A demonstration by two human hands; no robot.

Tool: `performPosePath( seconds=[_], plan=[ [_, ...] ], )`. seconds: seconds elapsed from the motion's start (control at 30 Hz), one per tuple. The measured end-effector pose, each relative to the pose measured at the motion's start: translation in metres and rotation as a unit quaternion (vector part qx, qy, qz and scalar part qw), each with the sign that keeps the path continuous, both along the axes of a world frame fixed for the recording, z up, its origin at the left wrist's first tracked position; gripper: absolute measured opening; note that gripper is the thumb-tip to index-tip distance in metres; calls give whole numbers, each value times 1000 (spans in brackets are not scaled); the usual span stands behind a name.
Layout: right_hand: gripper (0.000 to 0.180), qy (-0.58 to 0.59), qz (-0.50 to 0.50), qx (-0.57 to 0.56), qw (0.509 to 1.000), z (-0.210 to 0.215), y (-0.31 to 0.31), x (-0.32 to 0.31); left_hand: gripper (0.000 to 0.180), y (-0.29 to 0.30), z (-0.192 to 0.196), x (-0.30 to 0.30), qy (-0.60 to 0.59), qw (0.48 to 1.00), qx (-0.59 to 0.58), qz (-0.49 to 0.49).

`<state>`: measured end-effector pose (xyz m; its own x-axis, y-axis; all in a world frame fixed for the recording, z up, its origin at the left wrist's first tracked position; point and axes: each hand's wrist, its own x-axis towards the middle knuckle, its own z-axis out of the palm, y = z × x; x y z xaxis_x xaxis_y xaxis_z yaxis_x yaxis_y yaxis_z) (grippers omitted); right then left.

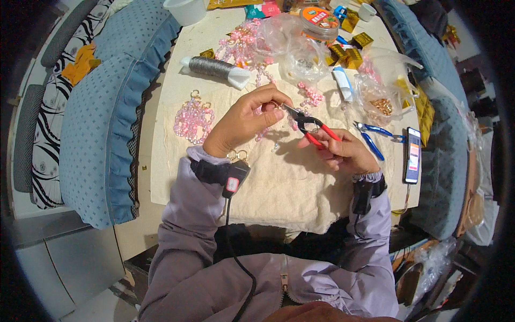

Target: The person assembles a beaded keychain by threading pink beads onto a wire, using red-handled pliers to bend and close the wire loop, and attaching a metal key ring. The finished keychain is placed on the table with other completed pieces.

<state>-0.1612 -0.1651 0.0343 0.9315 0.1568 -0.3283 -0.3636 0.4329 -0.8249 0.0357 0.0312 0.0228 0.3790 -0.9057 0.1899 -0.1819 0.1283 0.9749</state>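
My right hand (346, 152) is closed around the red-handled pliers (308, 124), whose dark jaws point up and left. The jaw tips meet the fingertips of my left hand (241, 121), which pinches a small gold ring (273, 104) at the end of a pink bead strand (261, 135). Part of the strand hangs below my left fingers; exactly what the jaws grip is too small to tell. Left of that hand lies a pile of pink and clear bead strands (193, 119) with gold rings. A small pink bead cluster (310, 95) rests just beyond the pliers.
A cream cloth (289, 188) covers the near table. Behind are a grey thread spool (217, 71), plastic bags of beads (306, 59) and a round tub (320, 24). At right lie a bag of gold findings (382, 104), blue-handled cutters (375, 129) and a phone (412, 155). Sofas flank the table.
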Motion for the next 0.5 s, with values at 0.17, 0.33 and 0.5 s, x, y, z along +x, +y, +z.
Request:
performPosePath(
  seconds=[0.17, 0.33, 0.5],
  plan=[
    [71, 24, -1, -7, 1000, 4, -1, -2, 18, -7, 5, 1, -217, 972, -73, 52],
    [67, 34, -9, -67, 997, 10, 0, -9, 15, -11, -3, -1, -346, 928, -101, 96],
    [64, 49, -13, -96, 994, 5, 2, -19, 15, -16, -15, -9, -341, 931, -81, 104]
  ],
)
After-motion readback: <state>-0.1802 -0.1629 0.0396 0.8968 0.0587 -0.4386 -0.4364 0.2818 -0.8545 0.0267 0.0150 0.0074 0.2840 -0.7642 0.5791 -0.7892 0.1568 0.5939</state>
